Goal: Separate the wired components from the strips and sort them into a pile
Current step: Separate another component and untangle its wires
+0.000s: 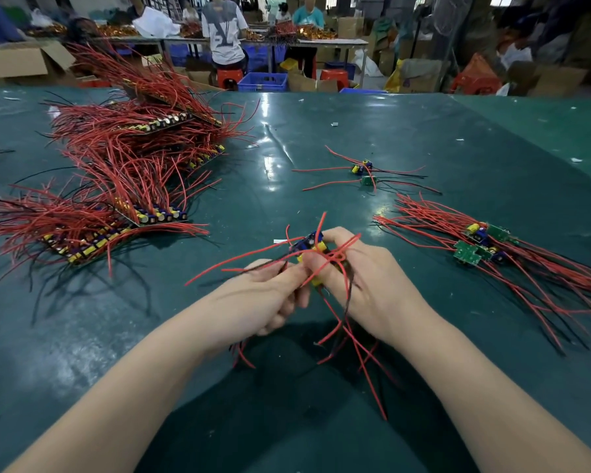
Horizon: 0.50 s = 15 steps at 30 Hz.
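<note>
Both my bare forearms reach in from the bottom of the view over a dark green counter (321,148). My left hand (263,295) and right hand (362,281) meet at the centre, just above the surface. Between them is a short strip (313,247) of small circuit boards carrying blue and yellow parts, with red and black wires spilling out in all directions. The left grip is curled, thumb and forefinger pinching the near end of the strip along with a few wires. The right grip is curled round the strip from the other side, fingers wrapped over the boards; loose wires hang below my right wrist.

To my left lies a large heap of strips (130,172) not yet broken apart, their long red wires fanned out across the counter. To my right, near the hand, is the sorted pile (481,244) of separated green boards with wires trailing toward the right edge. Farther from me, between the two, lie a few loose components (365,172), well apart from the pile.

Beyond the counter, other people sit at tables among cardboard boxes, a blue crate (262,81) and red stools.
</note>
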Each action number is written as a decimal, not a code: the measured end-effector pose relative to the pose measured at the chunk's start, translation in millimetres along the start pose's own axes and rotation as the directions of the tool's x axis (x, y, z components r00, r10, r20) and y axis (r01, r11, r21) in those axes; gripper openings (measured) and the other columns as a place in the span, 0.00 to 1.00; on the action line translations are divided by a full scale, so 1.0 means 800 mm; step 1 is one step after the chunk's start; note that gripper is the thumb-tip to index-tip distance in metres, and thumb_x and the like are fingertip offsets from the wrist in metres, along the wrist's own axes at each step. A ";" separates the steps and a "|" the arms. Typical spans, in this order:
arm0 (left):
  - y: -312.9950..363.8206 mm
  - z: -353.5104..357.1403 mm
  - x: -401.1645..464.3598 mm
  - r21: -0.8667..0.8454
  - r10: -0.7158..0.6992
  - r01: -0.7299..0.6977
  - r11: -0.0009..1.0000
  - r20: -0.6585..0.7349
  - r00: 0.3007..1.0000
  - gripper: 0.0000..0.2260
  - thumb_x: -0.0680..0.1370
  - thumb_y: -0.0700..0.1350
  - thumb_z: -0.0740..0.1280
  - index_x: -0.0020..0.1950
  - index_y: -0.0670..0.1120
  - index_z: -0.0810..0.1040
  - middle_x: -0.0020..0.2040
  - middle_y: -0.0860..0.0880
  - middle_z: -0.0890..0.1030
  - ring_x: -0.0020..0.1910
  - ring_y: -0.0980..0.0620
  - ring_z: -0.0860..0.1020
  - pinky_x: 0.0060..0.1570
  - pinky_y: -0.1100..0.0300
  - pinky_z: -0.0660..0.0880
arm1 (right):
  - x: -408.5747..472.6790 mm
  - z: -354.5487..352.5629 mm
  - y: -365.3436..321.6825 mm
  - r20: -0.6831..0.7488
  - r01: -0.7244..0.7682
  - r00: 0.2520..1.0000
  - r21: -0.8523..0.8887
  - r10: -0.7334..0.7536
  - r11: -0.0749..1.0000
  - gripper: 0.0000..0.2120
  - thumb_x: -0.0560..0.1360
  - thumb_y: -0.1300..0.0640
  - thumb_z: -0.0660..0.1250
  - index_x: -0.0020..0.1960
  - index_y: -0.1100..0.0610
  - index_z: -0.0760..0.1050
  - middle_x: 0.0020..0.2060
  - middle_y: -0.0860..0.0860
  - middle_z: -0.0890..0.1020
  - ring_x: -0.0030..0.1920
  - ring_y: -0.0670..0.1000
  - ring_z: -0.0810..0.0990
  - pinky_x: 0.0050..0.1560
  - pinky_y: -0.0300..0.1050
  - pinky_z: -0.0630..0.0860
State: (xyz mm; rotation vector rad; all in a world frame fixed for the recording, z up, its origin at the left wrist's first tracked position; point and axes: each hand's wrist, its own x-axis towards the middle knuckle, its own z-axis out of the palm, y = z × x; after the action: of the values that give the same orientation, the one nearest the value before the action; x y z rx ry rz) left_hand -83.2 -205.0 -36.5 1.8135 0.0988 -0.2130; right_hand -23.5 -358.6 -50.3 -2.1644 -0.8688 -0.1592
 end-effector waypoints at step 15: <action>0.002 0.005 -0.005 0.009 0.290 -0.291 0.957 0.027 0.957 0.09 0.78 0.55 0.60 0.41 0.58 0.77 0.23 0.52 0.63 0.20 0.60 0.65 0.19 0.57 0.59 | -0.002 0.013 -0.006 -0.252 0.108 0.962 -0.010 -0.107 0.994 0.14 0.79 0.64 0.58 0.40 0.69 0.77 0.31 0.60 0.78 0.38 0.63 0.78 0.39 0.52 0.70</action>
State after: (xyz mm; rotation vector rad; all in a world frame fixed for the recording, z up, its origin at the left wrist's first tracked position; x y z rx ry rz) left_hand -87.2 -209.6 -34.9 1.8129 -0.1878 -0.0278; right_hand -29.7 -349.8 -55.2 -2.0376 -0.8370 -0.4769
